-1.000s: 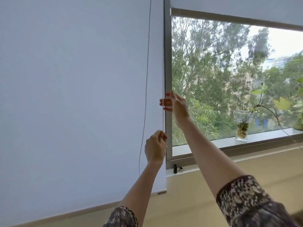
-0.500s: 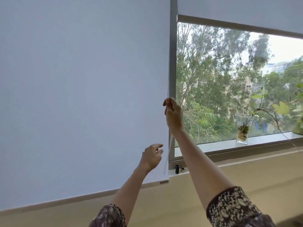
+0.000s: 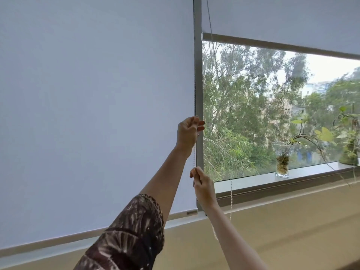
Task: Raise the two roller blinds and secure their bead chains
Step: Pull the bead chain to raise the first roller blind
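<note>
The left roller blind (image 3: 97, 114) hangs low, its bottom bar (image 3: 87, 233) close to the sill. Its bead chain (image 3: 194, 94) runs down the grey mullion (image 3: 198, 75). My left hand (image 3: 189, 131) is up high, fingers pinched on this chain. My right hand (image 3: 203, 185) grips the same chain lower down, just under the left hand. The right roller blind (image 3: 282, 18) is partly raised, its bottom bar (image 3: 272, 44) near the top of the glass. A second bead chain (image 3: 231, 191) hangs loose in front of the right pane.
A glass vase with a rooted cutting (image 3: 281, 164) stands on the window sill (image 3: 253, 181). More trailing plants (image 3: 348, 137) sit at the far right of the sill. A beige wall (image 3: 272, 230) runs below the window.
My hands have swapped places on the chain: the left hand went from low to high, the right hand came down from high to low. The view has shifted left.
</note>
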`<action>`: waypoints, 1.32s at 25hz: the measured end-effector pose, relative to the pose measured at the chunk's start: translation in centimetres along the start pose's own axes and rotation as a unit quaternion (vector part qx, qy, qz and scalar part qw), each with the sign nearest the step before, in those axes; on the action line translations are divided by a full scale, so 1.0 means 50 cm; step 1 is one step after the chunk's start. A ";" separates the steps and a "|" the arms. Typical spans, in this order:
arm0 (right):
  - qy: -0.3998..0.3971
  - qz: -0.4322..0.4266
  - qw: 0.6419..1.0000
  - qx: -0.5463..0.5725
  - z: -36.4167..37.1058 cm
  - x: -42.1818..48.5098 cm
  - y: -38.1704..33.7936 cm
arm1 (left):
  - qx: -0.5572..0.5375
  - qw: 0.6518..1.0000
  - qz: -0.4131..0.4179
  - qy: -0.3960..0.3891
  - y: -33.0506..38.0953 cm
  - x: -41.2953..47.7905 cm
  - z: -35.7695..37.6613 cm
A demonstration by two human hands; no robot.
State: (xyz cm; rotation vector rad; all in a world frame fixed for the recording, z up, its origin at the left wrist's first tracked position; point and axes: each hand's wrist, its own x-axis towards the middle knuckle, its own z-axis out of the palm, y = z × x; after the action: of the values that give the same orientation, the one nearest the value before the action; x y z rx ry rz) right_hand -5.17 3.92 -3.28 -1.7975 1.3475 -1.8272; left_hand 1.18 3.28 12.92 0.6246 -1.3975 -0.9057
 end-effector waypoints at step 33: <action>0.062 -0.020 0.987 0.148 -0.031 0.222 -0.289 | 0.154 0.979 -0.108 -0.082 -0.211 -0.162 -0.115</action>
State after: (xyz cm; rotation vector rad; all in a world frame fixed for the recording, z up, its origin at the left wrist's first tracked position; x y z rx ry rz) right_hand -2.89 4.39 14.84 -1.5900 1.0168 -2.0638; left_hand 5.58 3.56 -0.88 0.9683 -1.6586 -0.9354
